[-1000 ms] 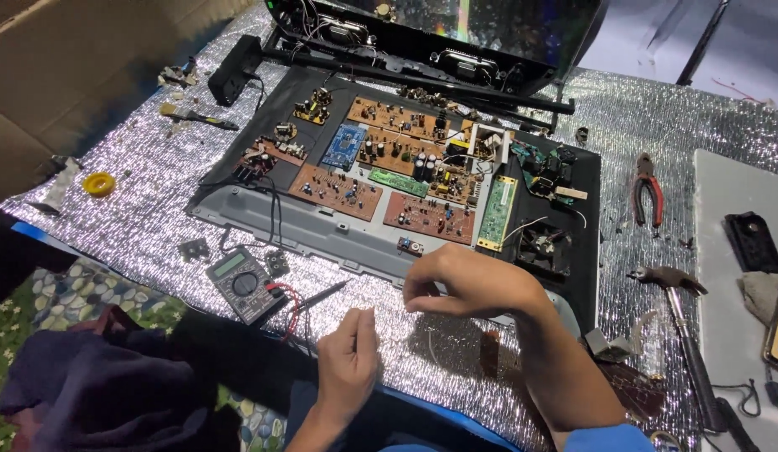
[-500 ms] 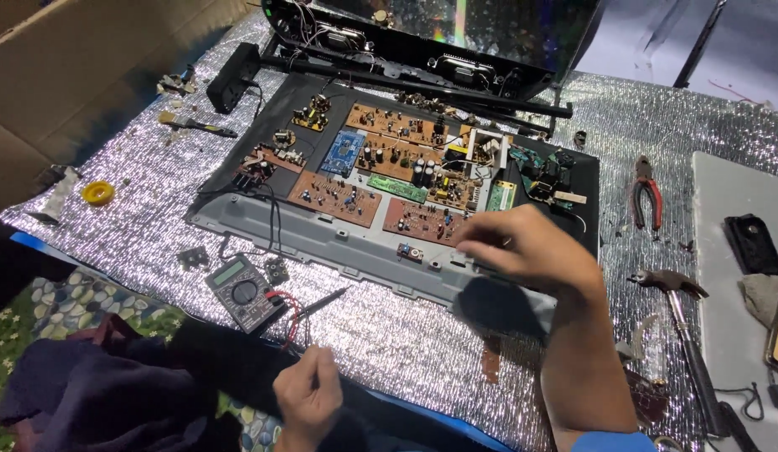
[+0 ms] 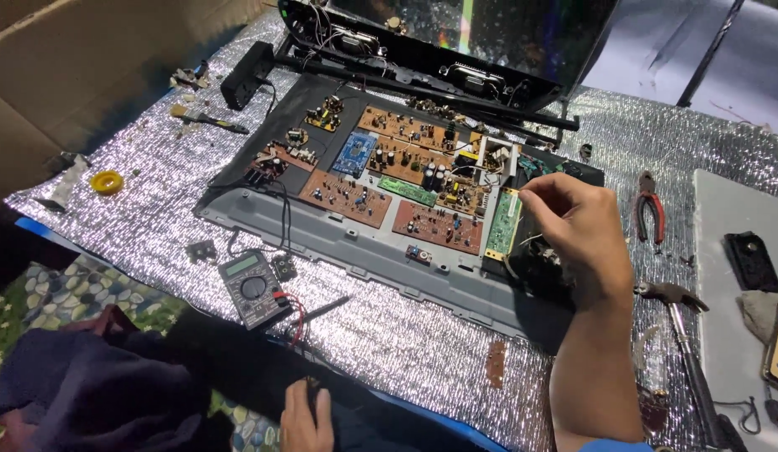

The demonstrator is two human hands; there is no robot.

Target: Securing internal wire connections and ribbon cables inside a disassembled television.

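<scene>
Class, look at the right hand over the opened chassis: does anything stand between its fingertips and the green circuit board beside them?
Nothing visible does. The right hand hovers with pinched fingertips just above the upper end of the green board; no wire or tool crosses that gap. The left hand rests far off at the near edge.

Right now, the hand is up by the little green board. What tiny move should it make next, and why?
Probably a small dip down and left. The right hand hovers with pinched fingertips just above the top of the narrow green board, at the right end of the open chassis, not clearly touching it. The left hand rests low, near the multimeter, so the right hand alone is placed to reach.
</scene>
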